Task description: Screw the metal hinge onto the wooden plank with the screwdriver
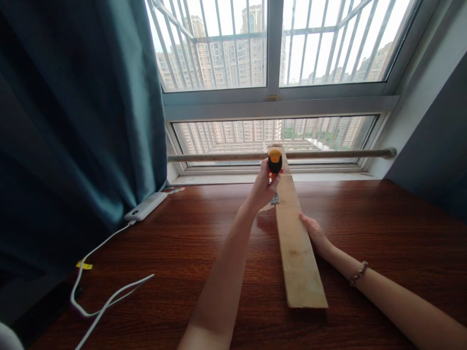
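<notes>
A long pale wooden board (297,243) stretches away from me over the dark wood surface, its far end reaching the window rail. My left hand (267,181) is closed around the black and yellow handle of a screwdriver (275,160). The handle's butt end faces me; its shaft and tip are hidden. Just below this hand, a small metal hinge (275,199) shows at the board's left edge. My right hand (314,234) holds the right edge near the board's middle, with the fingers partly hidden behind it.
A horizontal rail (335,154) crosses in front of the barred window. To the left, a white power bank (146,206) lies beside a blue curtain (134,121), with a white cable (105,241) trailing toward me. A yellow tag (84,265) is near the cable.
</notes>
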The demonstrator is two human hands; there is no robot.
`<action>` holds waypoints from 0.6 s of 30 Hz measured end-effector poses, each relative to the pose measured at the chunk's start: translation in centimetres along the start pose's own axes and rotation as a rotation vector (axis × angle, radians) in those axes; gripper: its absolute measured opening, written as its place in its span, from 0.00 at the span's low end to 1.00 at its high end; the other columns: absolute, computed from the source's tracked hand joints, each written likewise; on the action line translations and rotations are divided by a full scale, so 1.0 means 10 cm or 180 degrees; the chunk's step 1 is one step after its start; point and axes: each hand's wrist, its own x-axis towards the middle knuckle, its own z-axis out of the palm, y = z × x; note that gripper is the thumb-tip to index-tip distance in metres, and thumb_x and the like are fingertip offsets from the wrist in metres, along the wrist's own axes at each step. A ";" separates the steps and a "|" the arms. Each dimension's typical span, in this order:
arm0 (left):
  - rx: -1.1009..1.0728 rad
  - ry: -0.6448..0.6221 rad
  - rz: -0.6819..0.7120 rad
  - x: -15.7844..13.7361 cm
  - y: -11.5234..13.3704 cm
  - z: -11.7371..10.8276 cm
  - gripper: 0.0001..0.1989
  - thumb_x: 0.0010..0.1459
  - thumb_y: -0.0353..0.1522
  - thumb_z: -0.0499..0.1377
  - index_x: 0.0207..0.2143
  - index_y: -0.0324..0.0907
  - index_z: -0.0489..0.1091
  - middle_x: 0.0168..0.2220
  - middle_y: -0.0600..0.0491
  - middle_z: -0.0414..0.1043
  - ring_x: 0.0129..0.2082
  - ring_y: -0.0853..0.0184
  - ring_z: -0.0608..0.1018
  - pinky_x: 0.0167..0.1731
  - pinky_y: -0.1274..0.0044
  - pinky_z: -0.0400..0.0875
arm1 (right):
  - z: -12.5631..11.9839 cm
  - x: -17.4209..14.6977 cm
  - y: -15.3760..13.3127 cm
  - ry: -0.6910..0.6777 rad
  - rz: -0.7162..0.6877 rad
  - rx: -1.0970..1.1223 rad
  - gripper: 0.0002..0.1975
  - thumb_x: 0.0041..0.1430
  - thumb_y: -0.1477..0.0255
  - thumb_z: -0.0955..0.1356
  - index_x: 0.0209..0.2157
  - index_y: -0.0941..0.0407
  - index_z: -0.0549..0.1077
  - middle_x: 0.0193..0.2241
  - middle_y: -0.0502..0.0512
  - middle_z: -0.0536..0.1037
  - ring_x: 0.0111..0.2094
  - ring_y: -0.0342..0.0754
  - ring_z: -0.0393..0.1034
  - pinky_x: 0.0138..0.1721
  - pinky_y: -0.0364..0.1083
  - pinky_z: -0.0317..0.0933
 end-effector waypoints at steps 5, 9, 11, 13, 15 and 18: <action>0.0289 0.0450 -0.0218 -0.02 -0.04 0.11 0.23 0.48 0.38 0.64 0.38 0.46 0.52 0.31 0.57 0.62 0.31 0.68 0.70 0.34 0.72 0.65 | 0.00 0.00 0.00 -0.0012 -0.0007 -0.0007 0.19 0.54 0.58 0.66 0.37 0.60 0.75 0.35 0.58 0.80 0.31 0.49 0.75 0.31 0.44 0.70; 0.0155 0.0792 -0.0311 0.00 -0.03 0.15 0.23 0.46 0.39 0.65 0.36 0.45 0.53 0.29 0.58 0.63 0.29 0.69 0.70 0.33 0.73 0.65 | 0.00 -0.01 -0.01 -0.0056 -0.0051 -0.0023 0.19 0.54 0.58 0.67 0.37 0.60 0.75 0.35 0.58 0.80 0.30 0.47 0.75 0.31 0.43 0.69; 0.0057 0.0919 -0.0289 0.01 -0.03 0.16 0.20 0.48 0.38 0.64 0.35 0.45 0.54 0.29 0.58 0.64 0.29 0.69 0.71 0.33 0.73 0.65 | 0.01 -0.01 -0.01 -0.0054 -0.0081 -0.0046 0.19 0.53 0.58 0.67 0.36 0.60 0.75 0.34 0.58 0.80 0.30 0.47 0.74 0.31 0.43 0.69; 0.0030 0.1003 -0.0262 0.01 -0.04 0.16 0.18 0.48 0.36 0.63 0.34 0.44 0.56 0.30 0.57 0.66 0.30 0.69 0.72 0.34 0.73 0.67 | 0.01 -0.01 -0.01 -0.0005 -0.0107 -0.0090 0.20 0.51 0.57 0.68 0.35 0.60 0.75 0.33 0.58 0.80 0.29 0.48 0.74 0.31 0.44 0.69; 0.0146 0.1107 -0.0213 0.01 -0.06 0.14 0.17 0.47 0.36 0.64 0.34 0.43 0.58 0.31 0.56 0.67 0.32 0.69 0.73 0.36 0.73 0.68 | 0.01 -0.01 -0.01 0.0048 -0.0118 -0.0148 0.21 0.50 0.56 0.68 0.35 0.60 0.75 0.32 0.59 0.80 0.29 0.49 0.74 0.30 0.45 0.69; 0.0457 0.1209 -0.0229 0.01 -0.09 0.09 0.16 0.44 0.36 0.66 0.32 0.43 0.64 0.31 0.55 0.68 0.33 0.67 0.73 0.38 0.72 0.69 | 0.01 -0.01 -0.01 0.0107 -0.0100 -0.0215 0.22 0.48 0.54 0.69 0.34 0.60 0.75 0.32 0.60 0.80 0.29 0.51 0.74 0.30 0.46 0.69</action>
